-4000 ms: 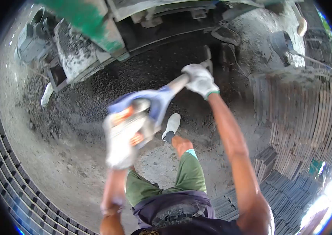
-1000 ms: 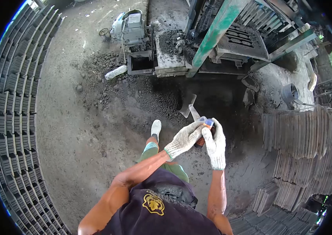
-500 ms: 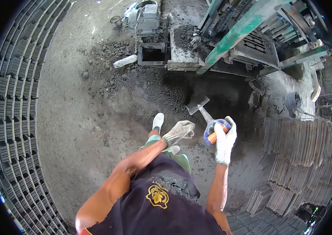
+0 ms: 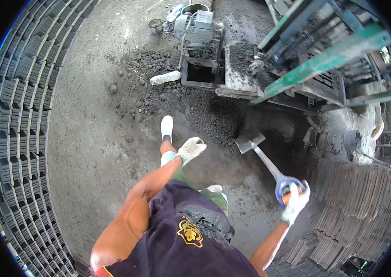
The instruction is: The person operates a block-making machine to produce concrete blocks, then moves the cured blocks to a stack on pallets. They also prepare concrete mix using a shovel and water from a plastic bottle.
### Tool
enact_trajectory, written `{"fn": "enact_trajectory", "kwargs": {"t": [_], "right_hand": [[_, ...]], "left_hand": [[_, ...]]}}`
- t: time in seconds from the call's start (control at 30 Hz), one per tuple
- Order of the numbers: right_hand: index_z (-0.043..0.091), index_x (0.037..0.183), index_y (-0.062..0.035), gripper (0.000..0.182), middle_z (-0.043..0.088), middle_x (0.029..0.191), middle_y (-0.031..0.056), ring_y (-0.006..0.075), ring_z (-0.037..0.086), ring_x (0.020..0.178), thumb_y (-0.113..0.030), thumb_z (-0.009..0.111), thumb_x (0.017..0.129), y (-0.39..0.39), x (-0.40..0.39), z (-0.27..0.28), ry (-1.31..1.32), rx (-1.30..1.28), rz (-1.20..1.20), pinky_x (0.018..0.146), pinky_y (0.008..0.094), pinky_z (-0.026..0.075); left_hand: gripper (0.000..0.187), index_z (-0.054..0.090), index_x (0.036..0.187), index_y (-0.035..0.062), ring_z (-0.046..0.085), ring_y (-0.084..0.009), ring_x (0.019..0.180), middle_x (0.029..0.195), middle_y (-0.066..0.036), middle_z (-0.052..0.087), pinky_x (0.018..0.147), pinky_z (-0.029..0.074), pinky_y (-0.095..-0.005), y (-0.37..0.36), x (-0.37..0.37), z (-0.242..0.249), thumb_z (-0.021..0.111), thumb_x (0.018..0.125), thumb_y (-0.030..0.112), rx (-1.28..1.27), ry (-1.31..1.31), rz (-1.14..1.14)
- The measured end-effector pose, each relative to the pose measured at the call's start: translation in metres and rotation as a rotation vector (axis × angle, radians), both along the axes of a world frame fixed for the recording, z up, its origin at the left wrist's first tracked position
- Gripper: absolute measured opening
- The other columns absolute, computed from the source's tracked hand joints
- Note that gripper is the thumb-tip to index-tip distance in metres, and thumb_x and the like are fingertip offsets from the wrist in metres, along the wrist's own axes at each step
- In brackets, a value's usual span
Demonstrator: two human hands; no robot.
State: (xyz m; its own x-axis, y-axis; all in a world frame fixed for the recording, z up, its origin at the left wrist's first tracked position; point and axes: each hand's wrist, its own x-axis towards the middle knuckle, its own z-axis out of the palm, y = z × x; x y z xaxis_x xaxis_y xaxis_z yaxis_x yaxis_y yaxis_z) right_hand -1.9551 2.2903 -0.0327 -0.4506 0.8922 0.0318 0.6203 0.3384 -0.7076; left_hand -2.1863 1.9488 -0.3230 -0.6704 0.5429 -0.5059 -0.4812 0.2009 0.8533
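Observation:
My right hand (image 4: pixel 296 203), in a white knit glove, is wrapped round the blue and orange D-shaped grip of a shovel (image 4: pixel 267 159). The shaft slants away to the far left, and the pale metal blade (image 4: pixel 250 140) lies low at the edge of a dark gravelly heap (image 4: pixel 207 117). My left hand (image 4: pixel 192 150), gloved the same way, is closed in a loose fist above my leg. It is apart from the shovel, and nothing shows in its fingers.
Ahead stand an electric motor (image 4: pixel 195 28), an open metal hopper (image 4: pixel 200 86) and a machine with a green beam (image 4: pixel 327 64). A white bottle-like object (image 4: pixel 165 78) lies beside the rubble. Stacked boards (image 4: pixel 359 189) are at right; racks of blocks (image 4: pixel 22 134) line the left.
My right hand has moved right and back toward me with the shovel grip, baring more of the shaft. My left hand has drifted left. One foot has stepped left and forward; the view has shifted.

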Motion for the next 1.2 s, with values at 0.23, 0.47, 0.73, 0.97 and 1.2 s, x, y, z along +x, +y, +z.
{"fn": "enact_trajectory", "kwargs": {"t": [0.23, 0.47, 0.73, 0.97, 1.2], "right_hand": [[0.057, 0.13, 0.0028, 0.049, 0.063, 0.102, 0.0115, 0.0178, 0.06, 0.078, -0.012, 0.072, 0.087, -0.032, -0.078, -0.003, -0.132, -0.047, -0.432, 0.071, 0.0318, 0.05], [0.056, 0.13, 0.0022, 0.046, 0.062, 0.103, 0.0096, 0.0151, 0.058, 0.073, -0.009, 0.071, 0.088, -0.065, -0.202, -0.019, -0.272, 0.197, -0.341, 0.066, 0.0296, 0.049], [0.054, 0.136, 0.0037, 0.049, 0.06, 0.133, 0.0167, 0.0266, 0.058, 0.119, -0.008, 0.069, 0.091, -0.096, -0.302, 0.002, -0.51, 0.315, -0.15, 0.107, 0.0359, 0.041], [0.055, 0.137, 0.0011, 0.054, 0.059, 0.134, 0.0193, 0.0303, 0.061, 0.114, -0.025, 0.069, 0.092, -0.084, -0.326, -0.02, -0.915, 0.469, -0.352, 0.099, 0.0408, 0.048], [0.056, 0.134, -0.0002, 0.053, 0.063, 0.12, 0.0172, 0.0278, 0.062, 0.102, -0.029, 0.068, 0.091, -0.066, -0.308, -0.029, -1.074, 0.494, -0.559, 0.09, 0.0393, 0.051]], "left_hand": [[0.027, 0.067, 0.099, 0.0105, 0.061, -0.0364, 0.091, 0.09, -0.018, 0.063, 0.08, 0.048, -0.0458, -0.105, -0.236, -0.089, 0.071, 0.085, 0.033, -0.631, 0.525, -0.006], [0.03, 0.068, 0.097, 0.0131, 0.06, -0.0297, 0.093, 0.095, -0.012, 0.064, 0.077, 0.047, -0.0415, -0.139, -0.343, -0.124, 0.07, 0.083, 0.039, -0.694, 0.321, -0.156], [0.042, 0.065, 0.11, 0.0075, 0.066, -0.0364, 0.097, 0.105, -0.019, 0.068, 0.084, 0.052, -0.0423, -0.135, -0.43, -0.138, 0.073, 0.08, 0.037, -0.62, 0.275, -0.092], [0.059, 0.057, 0.122, 0.002, 0.065, -0.0391, 0.109, 0.114, -0.023, 0.067, 0.094, 0.052, -0.0445, -0.134, -0.583, -0.285, 0.073, 0.077, 0.036, -0.98, 0.523, -0.147], [0.061, 0.056, 0.123, 0.005, 0.062, -0.0372, 0.111, 0.116, -0.017, 0.067, 0.095, 0.051, -0.0449, -0.097, -0.681, -0.418, 0.076, 0.071, 0.03, -1.07, 0.857, -0.276]]}}
